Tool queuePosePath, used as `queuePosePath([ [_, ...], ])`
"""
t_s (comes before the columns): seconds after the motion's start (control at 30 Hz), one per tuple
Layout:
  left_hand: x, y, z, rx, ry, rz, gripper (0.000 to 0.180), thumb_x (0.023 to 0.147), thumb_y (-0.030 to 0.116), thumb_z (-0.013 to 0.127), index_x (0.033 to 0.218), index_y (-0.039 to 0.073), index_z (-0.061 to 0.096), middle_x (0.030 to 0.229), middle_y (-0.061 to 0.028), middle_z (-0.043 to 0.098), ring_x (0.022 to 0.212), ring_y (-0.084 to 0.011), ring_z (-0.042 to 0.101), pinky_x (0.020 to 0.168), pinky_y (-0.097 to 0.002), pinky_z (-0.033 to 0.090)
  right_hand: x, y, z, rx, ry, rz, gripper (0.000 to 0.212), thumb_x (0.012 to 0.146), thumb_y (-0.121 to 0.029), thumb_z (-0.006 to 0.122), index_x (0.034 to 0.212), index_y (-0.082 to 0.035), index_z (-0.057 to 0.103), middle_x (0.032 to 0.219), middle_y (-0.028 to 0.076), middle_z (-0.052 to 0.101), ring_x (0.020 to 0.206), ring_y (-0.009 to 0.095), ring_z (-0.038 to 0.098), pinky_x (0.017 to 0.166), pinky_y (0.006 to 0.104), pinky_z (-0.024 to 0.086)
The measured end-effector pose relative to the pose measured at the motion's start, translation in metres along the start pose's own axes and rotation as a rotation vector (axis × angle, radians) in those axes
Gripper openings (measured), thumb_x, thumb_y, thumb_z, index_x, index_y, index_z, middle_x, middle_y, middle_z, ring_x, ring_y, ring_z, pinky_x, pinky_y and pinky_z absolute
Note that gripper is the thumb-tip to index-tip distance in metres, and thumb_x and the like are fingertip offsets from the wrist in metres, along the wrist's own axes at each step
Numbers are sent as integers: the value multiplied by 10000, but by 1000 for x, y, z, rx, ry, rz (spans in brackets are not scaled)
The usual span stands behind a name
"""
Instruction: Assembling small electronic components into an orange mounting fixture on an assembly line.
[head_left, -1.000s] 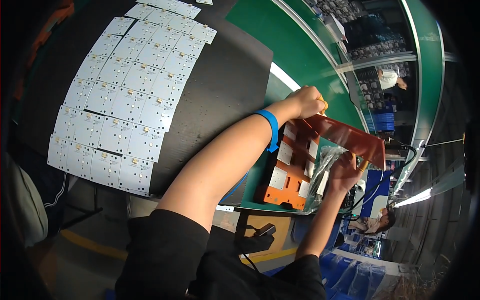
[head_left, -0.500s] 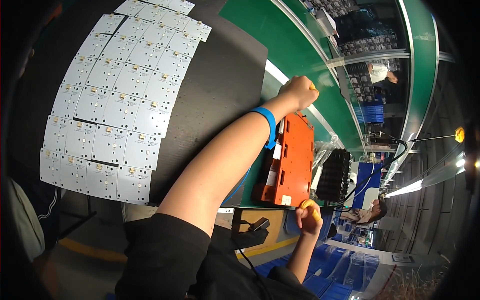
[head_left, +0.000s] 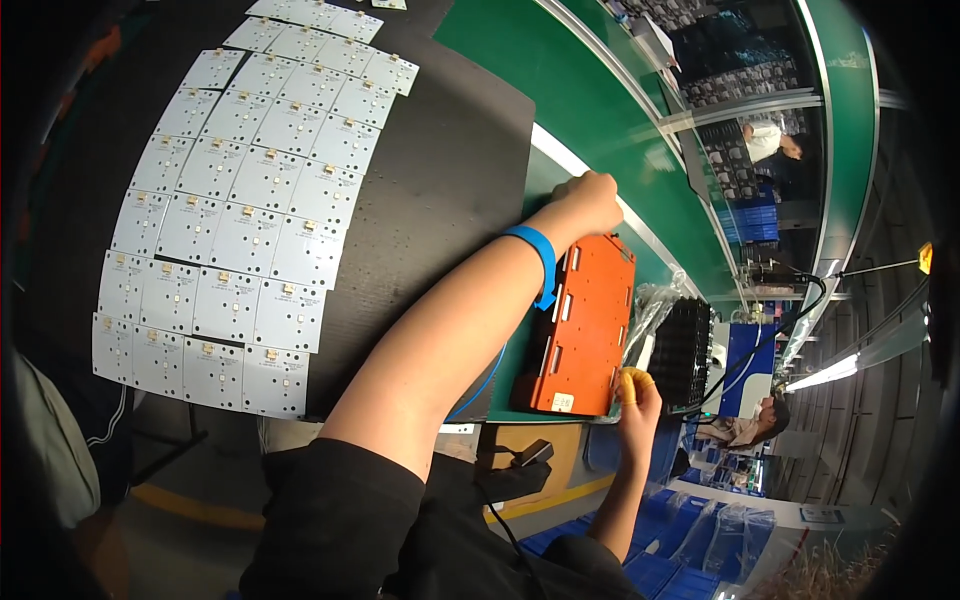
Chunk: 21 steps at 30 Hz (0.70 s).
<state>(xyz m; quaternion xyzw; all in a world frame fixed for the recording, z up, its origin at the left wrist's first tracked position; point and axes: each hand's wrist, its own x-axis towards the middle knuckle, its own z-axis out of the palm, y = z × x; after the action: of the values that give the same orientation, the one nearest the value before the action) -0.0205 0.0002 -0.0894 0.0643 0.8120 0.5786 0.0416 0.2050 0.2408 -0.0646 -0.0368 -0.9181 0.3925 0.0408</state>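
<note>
The left hand [head_left: 588,203] bends over the far end of the orange slotted fixture [head_left: 590,320]; its fingertips are hidden behind the knuckles, so whether they grip cannot be told. The right hand [head_left: 640,400], with yellow finger cots [head_left: 630,380], is loosely curled at the fixture's near right corner; contact there is unclear. The fixture lies flat, a white label [head_left: 563,402] on its near end. The step in hand appears to be seating or steadying it from both ends; the next move would call for a sure hold at each end and level pressure. A blue wrist strap [head_left: 545,262] rings the left wrist. Right of the fixture lie a clear plastic bag [head_left: 655,312] and, beyond that, black trays [head_left: 682,350]; left of it, white circuit boards [head_left: 240,180] cover part of a black mat [head_left: 430,160].
</note>
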Motion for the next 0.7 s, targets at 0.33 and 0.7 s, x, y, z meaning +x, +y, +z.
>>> queuePosePath([
  [0.33,-6,-7,6,118,19,71,220,789,143,537,882,0,675,972,-226,656,944,-391,629,845,-480,491,51,-6,37,186,-102,112,472,976,-183,525,1376,-12,342,1011,54,577,800,57,465,708,185,406],
  [0.7,-4,-8,4,140,-46,122,230,780,136,540,904,-2,676,992,-221,652,962,-388,623,844,-475,492,38,35,17,939,-342,238,585,969,-463,413,1273,31,491,1230,134,586,1122,226,564,957,362,435],
])
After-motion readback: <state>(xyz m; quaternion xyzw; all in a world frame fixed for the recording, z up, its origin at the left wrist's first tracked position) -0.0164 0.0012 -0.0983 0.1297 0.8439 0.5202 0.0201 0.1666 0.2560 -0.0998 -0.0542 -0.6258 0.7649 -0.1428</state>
